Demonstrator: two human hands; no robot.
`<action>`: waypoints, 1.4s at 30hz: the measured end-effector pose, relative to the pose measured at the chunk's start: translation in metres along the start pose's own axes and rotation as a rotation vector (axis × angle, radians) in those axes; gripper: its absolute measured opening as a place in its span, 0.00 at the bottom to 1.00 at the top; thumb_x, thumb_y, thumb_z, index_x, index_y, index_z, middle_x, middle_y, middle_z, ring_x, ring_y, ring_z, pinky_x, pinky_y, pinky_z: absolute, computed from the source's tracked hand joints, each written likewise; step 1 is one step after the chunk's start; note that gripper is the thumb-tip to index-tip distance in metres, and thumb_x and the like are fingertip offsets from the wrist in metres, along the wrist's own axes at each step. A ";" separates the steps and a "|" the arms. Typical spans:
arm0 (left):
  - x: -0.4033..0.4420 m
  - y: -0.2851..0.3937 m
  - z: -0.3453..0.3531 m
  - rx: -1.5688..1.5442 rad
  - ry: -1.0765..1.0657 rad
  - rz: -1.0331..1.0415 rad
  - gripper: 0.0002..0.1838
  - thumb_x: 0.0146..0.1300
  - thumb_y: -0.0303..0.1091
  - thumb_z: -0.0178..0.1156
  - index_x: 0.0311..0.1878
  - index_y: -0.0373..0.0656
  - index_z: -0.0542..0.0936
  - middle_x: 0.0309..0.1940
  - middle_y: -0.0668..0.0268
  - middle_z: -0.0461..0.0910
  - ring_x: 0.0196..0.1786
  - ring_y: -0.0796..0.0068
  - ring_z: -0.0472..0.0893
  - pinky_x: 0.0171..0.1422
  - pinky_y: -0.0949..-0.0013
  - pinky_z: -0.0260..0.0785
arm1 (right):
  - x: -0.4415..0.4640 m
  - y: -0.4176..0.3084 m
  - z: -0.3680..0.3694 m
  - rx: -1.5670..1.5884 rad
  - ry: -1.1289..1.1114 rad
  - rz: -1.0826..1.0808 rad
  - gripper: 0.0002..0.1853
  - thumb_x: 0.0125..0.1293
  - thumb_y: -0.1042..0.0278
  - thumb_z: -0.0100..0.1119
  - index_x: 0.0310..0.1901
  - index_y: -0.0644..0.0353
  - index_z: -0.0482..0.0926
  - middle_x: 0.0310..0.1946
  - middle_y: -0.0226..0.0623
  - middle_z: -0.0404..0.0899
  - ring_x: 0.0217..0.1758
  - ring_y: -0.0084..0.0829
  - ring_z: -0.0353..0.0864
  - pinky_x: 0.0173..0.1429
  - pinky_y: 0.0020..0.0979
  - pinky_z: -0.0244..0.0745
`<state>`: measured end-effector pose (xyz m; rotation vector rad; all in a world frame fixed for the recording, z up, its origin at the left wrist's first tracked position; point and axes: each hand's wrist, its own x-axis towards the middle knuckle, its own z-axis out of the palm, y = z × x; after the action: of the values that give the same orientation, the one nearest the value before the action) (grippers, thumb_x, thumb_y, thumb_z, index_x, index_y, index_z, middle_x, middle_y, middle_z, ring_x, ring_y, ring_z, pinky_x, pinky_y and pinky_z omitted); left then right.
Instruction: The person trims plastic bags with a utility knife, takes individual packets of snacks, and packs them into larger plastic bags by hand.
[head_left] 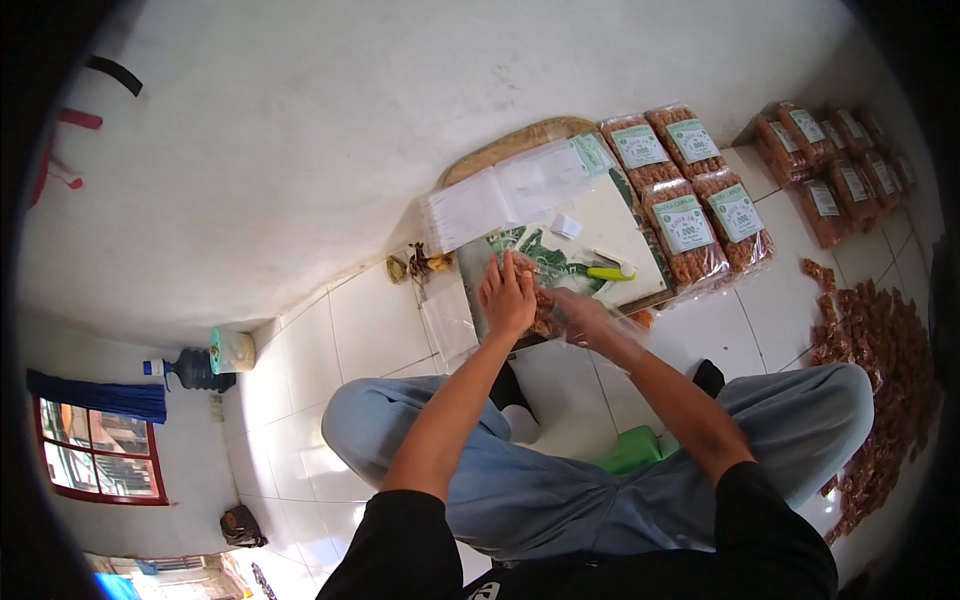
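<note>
A clear plastic bag [544,318] with brown snack pieces in it lies at the near edge of a low board [642,250]. My left hand [508,298] rests on the bag's left side, its fingers stretched out and slightly spread. My right hand [582,316] reaches into the bag from the right, with clear film over the hand and wrist. Its fingertips are hidden among the film and the snack pieces. Just beyond lie a yellow-green cutter or stapler-like tool [608,273] and a small white block [567,227].
Flat clear bags [500,200] and green labels [592,153] lie on the board's far side. Filled, labelled packs [686,222] stand to the right, more packs [835,150] beyond. A heap of brown packets [875,370] covers the floor at right. A green object [632,450] sits between my legs.
</note>
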<state>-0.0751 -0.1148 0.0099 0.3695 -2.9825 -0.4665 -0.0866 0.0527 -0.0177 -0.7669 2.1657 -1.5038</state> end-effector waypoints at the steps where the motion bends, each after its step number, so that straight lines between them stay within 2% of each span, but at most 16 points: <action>1: 0.000 -0.001 0.001 0.000 0.001 0.001 0.33 0.73 0.54 0.40 0.76 0.50 0.53 0.74 0.53 0.52 0.76 0.53 0.52 0.77 0.49 0.40 | 0.000 0.001 0.001 0.147 -0.030 0.057 0.36 0.54 0.67 0.70 0.66 0.51 0.68 0.57 0.42 0.75 0.55 0.47 0.77 0.58 0.38 0.74; 2: 0.000 -0.002 0.002 -0.007 0.021 0.011 0.33 0.73 0.54 0.40 0.76 0.50 0.53 0.74 0.53 0.51 0.75 0.53 0.52 0.77 0.49 0.40 | 0.000 0.002 0.001 0.291 -0.051 0.118 0.36 0.54 0.67 0.70 0.66 0.51 0.67 0.57 0.42 0.74 0.56 0.47 0.77 0.58 0.39 0.74; 4: 0.000 -0.003 0.003 -0.016 0.041 0.020 0.33 0.73 0.54 0.40 0.76 0.49 0.53 0.74 0.53 0.51 0.75 0.53 0.52 0.76 0.49 0.41 | -0.008 -0.005 -0.003 -0.243 0.084 -0.162 0.36 0.55 0.67 0.69 0.66 0.51 0.66 0.56 0.42 0.75 0.55 0.46 0.77 0.55 0.39 0.75; 10: 0.001 -0.002 0.002 -0.045 0.031 0.029 0.35 0.71 0.55 0.43 0.75 0.48 0.54 0.74 0.52 0.52 0.75 0.52 0.53 0.76 0.49 0.41 | -0.008 -0.004 -0.009 -0.254 0.097 -0.277 0.39 0.50 0.67 0.72 0.65 0.50 0.66 0.52 0.43 0.76 0.47 0.49 0.79 0.47 0.43 0.76; 16: -0.008 0.011 -0.006 0.094 0.095 0.039 0.39 0.68 0.60 0.47 0.75 0.45 0.55 0.73 0.48 0.54 0.74 0.50 0.55 0.75 0.48 0.46 | -0.006 -0.012 0.004 -0.395 0.192 -0.125 0.33 0.52 0.66 0.68 0.61 0.51 0.67 0.47 0.41 0.79 0.45 0.49 0.80 0.45 0.45 0.76; 19: 0.000 0.006 -0.003 0.115 0.156 0.045 0.38 0.67 0.61 0.48 0.73 0.44 0.60 0.71 0.45 0.58 0.73 0.48 0.58 0.75 0.49 0.48 | -0.009 -0.016 -0.003 -0.327 0.135 -0.126 0.35 0.56 0.68 0.63 0.66 0.50 0.63 0.52 0.43 0.78 0.48 0.49 0.79 0.47 0.45 0.75; 21: 0.014 -0.009 -0.010 -0.295 -0.019 -0.021 0.36 0.68 0.60 0.47 0.70 0.43 0.66 0.69 0.46 0.62 0.72 0.48 0.61 0.75 0.52 0.49 | -0.006 -0.011 -0.006 -0.374 0.077 -0.087 0.35 0.56 0.70 0.62 0.67 0.50 0.63 0.54 0.44 0.78 0.49 0.49 0.79 0.48 0.44 0.75; 23: 0.015 -0.019 -0.013 -0.404 0.080 -0.070 0.35 0.69 0.60 0.47 0.69 0.42 0.67 0.69 0.47 0.64 0.71 0.49 0.62 0.75 0.53 0.50 | 0.002 -0.004 -0.011 -0.419 0.021 -0.050 0.35 0.57 0.71 0.60 0.68 0.50 0.64 0.56 0.46 0.77 0.50 0.49 0.79 0.48 0.44 0.75; 25: 0.014 -0.034 -0.008 -0.514 0.180 -0.120 0.34 0.70 0.59 0.46 0.68 0.42 0.69 0.68 0.49 0.65 0.71 0.49 0.63 0.75 0.54 0.50 | 0.008 -0.004 -0.018 -0.355 -0.080 -0.211 0.34 0.57 0.74 0.57 0.68 0.51 0.66 0.59 0.49 0.74 0.54 0.48 0.78 0.52 0.41 0.74; 29: 0.001 -0.039 -0.005 -0.468 0.062 -0.041 0.35 0.71 0.59 0.45 0.70 0.42 0.65 0.70 0.52 0.63 0.73 0.52 0.60 0.76 0.54 0.49 | 0.003 -0.016 -0.020 -0.006 0.001 -0.111 0.29 0.57 0.76 0.56 0.63 0.55 0.72 0.56 0.50 0.77 0.52 0.46 0.80 0.52 0.39 0.75; 32: -0.006 -0.030 -0.008 -0.318 0.028 -0.023 0.38 0.70 0.61 0.46 0.72 0.43 0.61 0.71 0.52 0.60 0.73 0.52 0.58 0.76 0.54 0.49 | 0.005 -0.012 -0.020 0.452 -0.139 0.320 0.24 0.63 0.73 0.49 0.62 0.57 0.72 0.54 0.48 0.79 0.48 0.43 0.83 0.49 0.35 0.78; 34: -0.007 -0.028 -0.007 -0.271 0.023 -0.033 0.40 0.69 0.63 0.46 0.73 0.43 0.59 0.71 0.53 0.59 0.74 0.51 0.57 0.76 0.53 0.49 | -0.002 -0.018 -0.026 -0.166 -0.060 -0.075 0.21 0.68 0.67 0.45 0.61 0.57 0.75 0.38 0.43 0.84 0.39 0.35 0.86 0.43 0.30 0.79; 38: -0.006 -0.017 -0.013 -0.178 -0.013 -0.059 0.44 0.66 0.66 0.49 0.73 0.42 0.57 0.71 0.51 0.58 0.74 0.51 0.57 0.76 0.52 0.47 | 0.009 0.029 0.000 0.211 0.144 -0.382 0.21 0.62 0.68 0.54 0.58 0.48 0.79 0.29 0.41 0.83 0.27 0.35 0.82 0.35 0.33 0.75; 39: -0.006 -0.015 -0.013 -0.179 -0.034 -0.075 0.45 0.65 0.67 0.49 0.73 0.41 0.56 0.71 0.51 0.58 0.74 0.51 0.56 0.76 0.52 0.46 | 0.010 0.030 0.002 0.263 0.090 -0.103 0.21 0.59 0.70 0.54 0.56 0.48 0.80 0.27 0.41 0.82 0.26 0.37 0.82 0.34 0.33 0.75; 41: -0.006 -0.015 -0.016 -0.148 -0.030 -0.083 0.45 0.65 0.66 0.49 0.73 0.41 0.56 0.71 0.50 0.57 0.75 0.52 0.54 0.77 0.52 0.44 | 0.012 0.033 0.007 0.314 0.035 0.177 0.22 0.57 0.71 0.54 0.55 0.48 0.81 0.26 0.40 0.82 0.25 0.38 0.81 0.33 0.33 0.75; 42: -0.006 -0.014 -0.015 -0.120 -0.027 -0.088 0.45 0.65 0.66 0.49 0.73 0.40 0.55 0.72 0.50 0.56 0.76 0.52 0.52 0.78 0.51 0.41 | 0.014 0.032 0.008 0.352 0.032 0.168 0.24 0.57 0.70 0.54 0.57 0.47 0.80 0.25 0.40 0.82 0.25 0.41 0.81 0.34 0.34 0.75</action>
<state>-0.0638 -0.1304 0.0194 0.4881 -2.9545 -0.6608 -0.0998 0.0469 -0.0503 -0.4337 1.8586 -1.7489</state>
